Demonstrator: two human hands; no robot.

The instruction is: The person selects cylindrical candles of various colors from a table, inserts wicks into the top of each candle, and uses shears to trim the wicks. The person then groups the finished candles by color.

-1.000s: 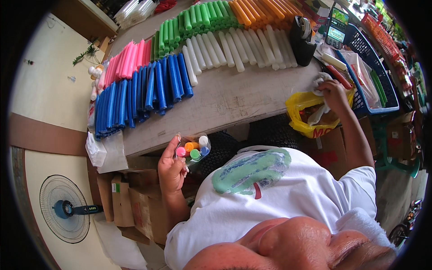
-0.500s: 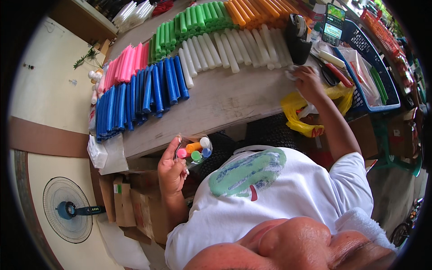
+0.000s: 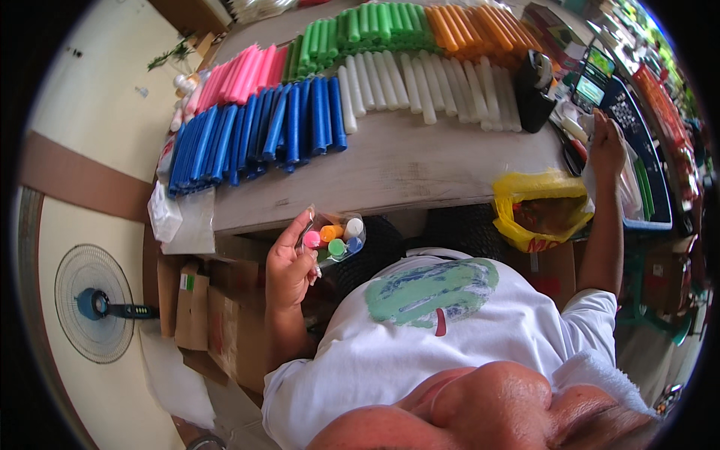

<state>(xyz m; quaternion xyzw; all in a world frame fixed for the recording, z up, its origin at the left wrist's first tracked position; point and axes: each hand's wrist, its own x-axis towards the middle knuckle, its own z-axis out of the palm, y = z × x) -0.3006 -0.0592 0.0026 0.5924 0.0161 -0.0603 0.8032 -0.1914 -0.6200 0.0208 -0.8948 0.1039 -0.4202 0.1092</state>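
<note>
Near the table's front edge, my left hand is closed on a clear plastic pack of candles; pink, orange, white, green and blue round ends show through it. A thin dark tool, its kind unclear, lies along the fingers. At the far right, my right hand is raised beside the blue basket. White crumpled material hangs next to its palm and seems held; the fingers are partly hidden. Rows of blue candles, pink candles, green candles, white candles and orange candles lie across the table.
A yellow plastic bag hangs open at the table's front edge. A black tape dispenser, dark-handled scissors and a phone stand or lie at the right. Cardboard boxes and a fan are at the left.
My right hand has gone from the tabletop by the white candles rightward to the basket; the white crumpled bit there is gone. My left hand keeps the pack. The view has shifted.
</note>
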